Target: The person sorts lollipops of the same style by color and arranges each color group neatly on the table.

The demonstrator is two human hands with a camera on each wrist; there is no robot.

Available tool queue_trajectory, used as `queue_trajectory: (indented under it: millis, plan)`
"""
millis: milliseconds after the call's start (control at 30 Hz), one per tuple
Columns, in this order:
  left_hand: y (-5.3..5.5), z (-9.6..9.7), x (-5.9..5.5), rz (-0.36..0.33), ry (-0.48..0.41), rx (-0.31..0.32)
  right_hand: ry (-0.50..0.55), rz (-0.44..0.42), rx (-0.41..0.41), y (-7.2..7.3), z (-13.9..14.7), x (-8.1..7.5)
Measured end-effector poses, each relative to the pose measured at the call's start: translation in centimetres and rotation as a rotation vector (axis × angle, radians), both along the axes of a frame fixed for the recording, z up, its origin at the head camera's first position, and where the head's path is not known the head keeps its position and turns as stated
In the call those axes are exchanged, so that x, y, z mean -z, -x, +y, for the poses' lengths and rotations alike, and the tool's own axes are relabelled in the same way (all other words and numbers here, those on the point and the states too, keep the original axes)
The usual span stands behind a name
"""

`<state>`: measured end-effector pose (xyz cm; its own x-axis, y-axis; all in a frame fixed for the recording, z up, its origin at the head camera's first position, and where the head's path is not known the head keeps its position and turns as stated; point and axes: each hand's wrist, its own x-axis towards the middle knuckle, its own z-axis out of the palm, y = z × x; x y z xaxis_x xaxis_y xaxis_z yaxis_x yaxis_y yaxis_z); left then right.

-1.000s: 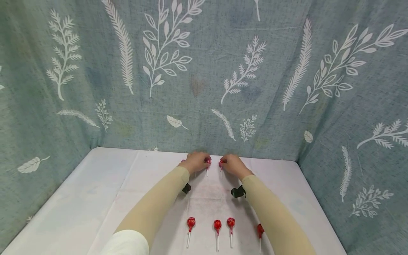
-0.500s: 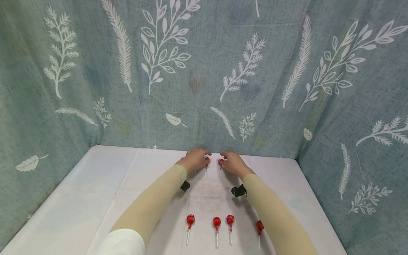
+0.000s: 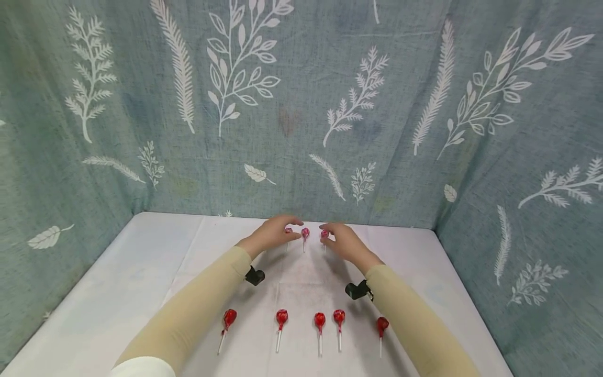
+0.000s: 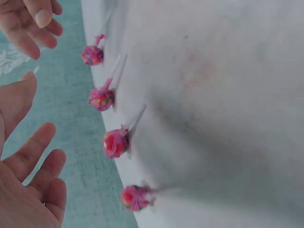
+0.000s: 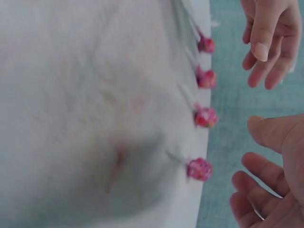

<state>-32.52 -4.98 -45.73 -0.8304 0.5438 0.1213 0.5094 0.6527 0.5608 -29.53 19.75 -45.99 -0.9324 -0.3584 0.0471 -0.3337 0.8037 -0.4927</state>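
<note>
Several pink-wrapped lollipops [image 4: 115, 143] lie in a row along the table's far edge, sticks toward the near side. In the head view a middle pink lollipop [image 3: 305, 232] shows between the two hands. My left hand [image 3: 272, 234] hovers by the row's left part, fingers spread and apart from the candies. My right hand [image 3: 347, 244] is beside a lollipop [image 3: 324, 234] on the right, its thumb and fingers parted. The right wrist view shows the right hand [image 5: 273, 185] holding nothing, well off the nearest pink lollipop [image 5: 199, 169].
Nearer the front, several red lollipops [image 3: 281, 316] lie in a loose row; one red lollipop [image 3: 229, 317] is beside the left forearm, another [image 3: 382, 324] beside the right. A white cloth [image 3: 301, 293] covers the table. Patterned curtain [image 3: 292, 173] encloses the back and sides.
Both hands held pink lollipops a second ago; their fingers have since opened and let go. The left hand has moved left, uncovering a pink lollipop and a front red one.
</note>
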Motion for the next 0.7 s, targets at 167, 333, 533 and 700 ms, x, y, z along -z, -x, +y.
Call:
queue_trajectory:
  millis: [167, 333, 533, 700]
  plan:
    - [-2.2, -2.6, 0.3, -0.023, -0.022, 0.006, 0.019, 0.021, -0.058, -2.7, -0.9, -0.1]
    - [-4.4, -4.8, 0.0, -0.030, -0.034, 0.000, 0.039, 0.025, -0.087, -5.1, -1.5, -0.5]
    - [-6.9, -7.2, -0.4, -0.062, -0.022, -0.048, 0.050, 0.027, -0.114, -7.6, -2.2, -1.1]
    - [-8.8, -9.2, -0.2, -0.076, -0.044, -0.081, 0.063, 0.004, -0.128, -9.4, -2.7, -0.9]
